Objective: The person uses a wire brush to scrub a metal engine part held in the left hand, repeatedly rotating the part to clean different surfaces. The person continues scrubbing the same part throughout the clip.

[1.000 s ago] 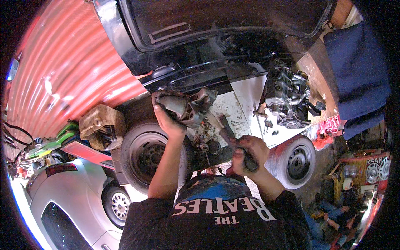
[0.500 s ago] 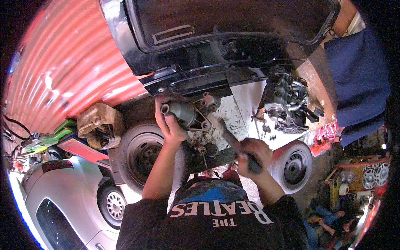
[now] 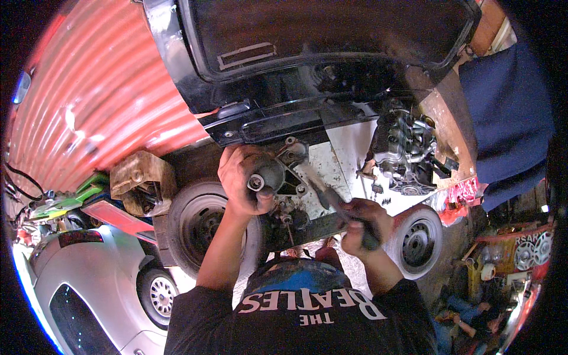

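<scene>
My left hand [image 3: 242,177] is wrapped round a grey metal housing [image 3: 273,174], a cone-shaped part with a round bore at its near end and a flange with bolt holes at the other. In my right hand [image 3: 368,228] is a long dark-handled tool [image 3: 331,198] that looks like a wire brush. Its pale far end lies close to the housing's flange; whether it touches I cannot tell. Below the housing, small greasy metal parts [image 3: 287,219] lie on the dirty white work surface [image 3: 325,165].
An engine block [image 3: 405,142] stands on the right of the surface. Two wheels [image 3: 198,222] [image 3: 417,242] stand at the near edge. Behind is a black car panel [image 3: 284,112]. A worn box [image 3: 142,177] and a silver car [image 3: 89,278] are to the left; a person [image 3: 464,316] is at lower right.
My left hand has turned the housing, so its bored end now faces more toward me and sits lower. My right hand has shifted slightly right with the tool.
</scene>
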A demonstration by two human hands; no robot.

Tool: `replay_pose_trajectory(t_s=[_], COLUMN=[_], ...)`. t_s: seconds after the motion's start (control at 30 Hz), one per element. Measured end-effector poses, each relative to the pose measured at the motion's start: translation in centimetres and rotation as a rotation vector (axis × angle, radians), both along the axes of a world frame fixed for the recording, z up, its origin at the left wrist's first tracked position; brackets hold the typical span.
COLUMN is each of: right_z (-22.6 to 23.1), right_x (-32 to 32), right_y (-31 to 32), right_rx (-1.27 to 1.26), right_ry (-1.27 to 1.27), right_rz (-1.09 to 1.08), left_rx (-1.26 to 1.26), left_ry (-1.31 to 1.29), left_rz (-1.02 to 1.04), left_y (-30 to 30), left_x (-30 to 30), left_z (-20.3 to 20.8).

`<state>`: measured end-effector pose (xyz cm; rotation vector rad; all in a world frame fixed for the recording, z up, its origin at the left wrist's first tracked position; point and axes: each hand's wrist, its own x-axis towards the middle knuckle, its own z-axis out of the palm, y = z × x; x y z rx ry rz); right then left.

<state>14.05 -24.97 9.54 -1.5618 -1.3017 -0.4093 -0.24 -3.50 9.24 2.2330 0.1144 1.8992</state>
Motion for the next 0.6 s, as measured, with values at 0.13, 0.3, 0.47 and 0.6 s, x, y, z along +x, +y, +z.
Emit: replay_pose_trajectory(t_s=[0.13,0.3,0.47,0.6], right_z=[-0.2,0.3,0.8,1.9], right_x=[0.6,0.2,0.5,0.9], right_y=[0.8,1.1,1.3,1.7], right_rx=[-0.081,0.027,-0.011,-0.108], right_ry=[0.263,0.078,0.246,0.388], right_rz=[-0.110,0.079,0.123,0.114], left_rx=[0.049,0.142,0.159,0.199], left_ry=[0.090,0.155,0.219,0.265], left_rz=[-0.015,0.030,-0.022,-0.062], left_y=[0.3,0.2,0.1,-0.5], left_x=[-0.2,-0.2,-0.2,0.0], left_z=[0.2,0.2,-0.5,0.1])
